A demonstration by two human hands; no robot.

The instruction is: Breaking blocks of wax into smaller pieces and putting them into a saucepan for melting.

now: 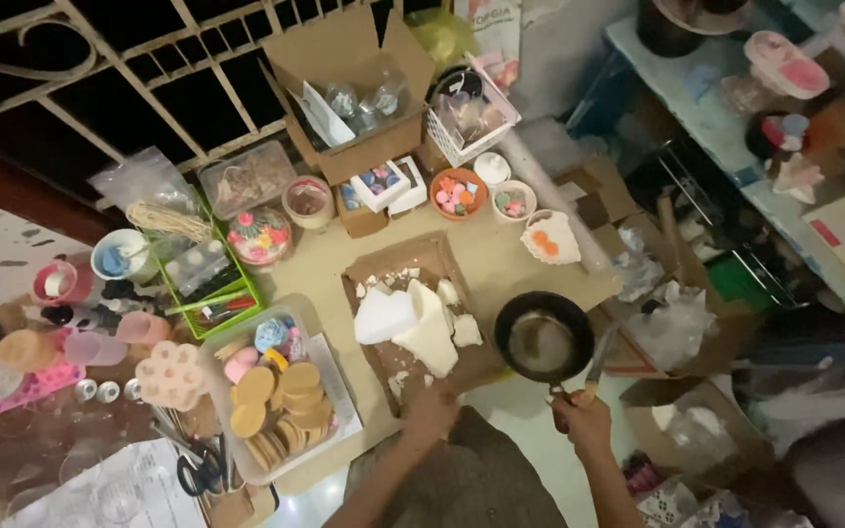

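My right hand (584, 416) grips the small black pan (544, 337) and a knife (600, 357), while my left hand (430, 406), fingers curled, steadies the white wax block (427, 328) on its board (413, 264).

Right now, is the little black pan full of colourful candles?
No, the black pan held by the right hand shows only a pale, plain inside, with no colourful pieces in it.

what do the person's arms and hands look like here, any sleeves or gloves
Both forearms are bare, with no sleeve reaching into view. The left hand and right hand wear no gloves. No watch, ring or bracelet can be made out; the picture is too soft to rule out small ones.
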